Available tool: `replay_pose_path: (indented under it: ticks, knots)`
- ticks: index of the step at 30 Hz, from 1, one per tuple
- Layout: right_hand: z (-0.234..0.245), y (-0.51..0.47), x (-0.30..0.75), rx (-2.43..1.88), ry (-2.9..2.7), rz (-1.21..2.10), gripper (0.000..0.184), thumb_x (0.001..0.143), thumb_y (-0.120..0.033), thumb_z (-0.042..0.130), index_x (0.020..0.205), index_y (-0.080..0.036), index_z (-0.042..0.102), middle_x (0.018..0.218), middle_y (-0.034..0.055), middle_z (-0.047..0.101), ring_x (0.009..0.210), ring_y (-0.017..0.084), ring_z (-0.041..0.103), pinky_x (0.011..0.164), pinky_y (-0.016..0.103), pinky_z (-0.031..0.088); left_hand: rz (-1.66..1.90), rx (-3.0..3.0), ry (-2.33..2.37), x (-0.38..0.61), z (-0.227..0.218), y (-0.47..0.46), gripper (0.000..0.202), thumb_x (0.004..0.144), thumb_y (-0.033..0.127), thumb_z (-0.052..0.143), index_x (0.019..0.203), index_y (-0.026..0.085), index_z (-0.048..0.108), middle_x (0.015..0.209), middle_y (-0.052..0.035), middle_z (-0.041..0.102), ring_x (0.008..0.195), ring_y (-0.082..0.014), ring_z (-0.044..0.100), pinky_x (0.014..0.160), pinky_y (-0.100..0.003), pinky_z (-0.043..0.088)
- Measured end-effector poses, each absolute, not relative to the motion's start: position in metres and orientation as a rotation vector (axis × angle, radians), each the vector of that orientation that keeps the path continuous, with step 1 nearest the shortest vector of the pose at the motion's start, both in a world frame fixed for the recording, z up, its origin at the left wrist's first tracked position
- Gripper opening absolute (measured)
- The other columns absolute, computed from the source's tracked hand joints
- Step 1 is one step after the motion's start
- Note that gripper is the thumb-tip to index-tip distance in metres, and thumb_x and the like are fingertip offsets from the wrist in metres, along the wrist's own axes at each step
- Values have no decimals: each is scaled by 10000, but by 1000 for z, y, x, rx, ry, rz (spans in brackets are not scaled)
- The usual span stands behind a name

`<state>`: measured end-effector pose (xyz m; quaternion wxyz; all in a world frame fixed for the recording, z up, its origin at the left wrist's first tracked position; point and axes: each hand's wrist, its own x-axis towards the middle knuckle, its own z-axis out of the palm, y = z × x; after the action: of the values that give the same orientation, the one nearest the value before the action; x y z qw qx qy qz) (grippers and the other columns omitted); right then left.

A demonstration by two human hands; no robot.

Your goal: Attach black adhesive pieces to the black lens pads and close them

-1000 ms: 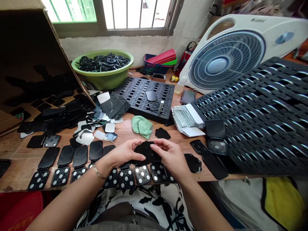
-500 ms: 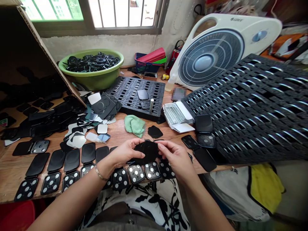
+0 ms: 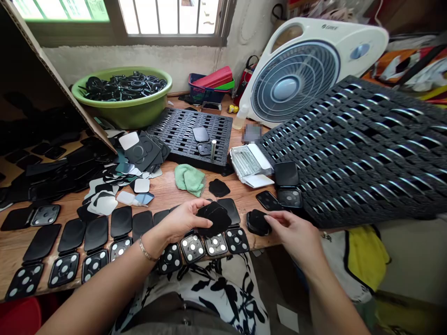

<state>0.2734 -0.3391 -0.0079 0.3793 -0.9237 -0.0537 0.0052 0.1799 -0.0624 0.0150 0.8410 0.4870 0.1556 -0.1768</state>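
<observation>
My left hand (image 3: 185, 219) is closed on a small stack of thin black pads (image 3: 215, 217) with wavy edges, held above the row of cases. My right hand (image 3: 296, 232), thumb and fingers pinched together, grips the edge of one thin black pad (image 3: 259, 218). That pad is over a black square case at the row's right end, and I cannot tell whether it touches it. Along the table's front edge lie several opened black cases (image 3: 170, 257), many with white round dots in the lower half. Beyond my left hand, more black pads (image 3: 219, 187) rest on the wood.
A green cloth (image 3: 189, 179) lies mid-table. Behind it are a black slatted panel (image 3: 188, 151), a white box of clear sticks (image 3: 249, 163) and a green basin (image 3: 122, 111) of black parts. A fan (image 3: 286, 88) and a large tilted slatted panel (image 3: 366, 153) occupy the right.
My right hand has moved right, away from the stack in my left hand, taking one black pad to the case at the right. My view has shifted slightly right.
</observation>
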Motion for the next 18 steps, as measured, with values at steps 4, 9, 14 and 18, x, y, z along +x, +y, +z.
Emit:
replay_pose_path:
  ticks: [4, 9, 14, 18]
  knots:
    - [-2, -314, 260, -2391, -196, -140, 428, 783, -542, 607, 951, -172, 740, 864, 105, 720, 708, 218, 637, 709, 357, 502, -397, 1046, 338, 186, 15, -72, 444, 564, 83, 830, 976, 148, 675, 875, -25, 717, 749, -133, 667, 741, -251, 518]
    - [20, -265, 252, -2179, -386, 332, 301, 773, -501, 652, 722, -209, 705, 669, 32, 693, 616, 180, 611, 580, 284, 458, -377, 1015, 381, 192, 17, -71, 363, 678, 206, 813, 1007, 140, 675, 781, -18, 689, 570, -93, 609, 505, -179, 454]
    - [20, -245, 291, -1994, -340, 477, 305, 767, -486, 645, 701, -189, 624, 630, 20, 662, 526, 134, 566, 497, 244, 406, -209, 1023, 463, 201, 12, -56, 236, 751, 154, 736, 976, 143, 665, 826, -26, 688, 626, -107, 634, 542, -200, 517]
    - [5, -226, 326, -2092, -298, 479, 288, 785, -433, 650, 650, -182, 612, 609, 38, 675, 498, 134, 580, 491, 242, 412, -158, 1027, 496, 203, 6, -47, 211, 773, 123, 699, 979, 141, 656, 801, -27, 686, 626, -109, 642, 557, -202, 535]
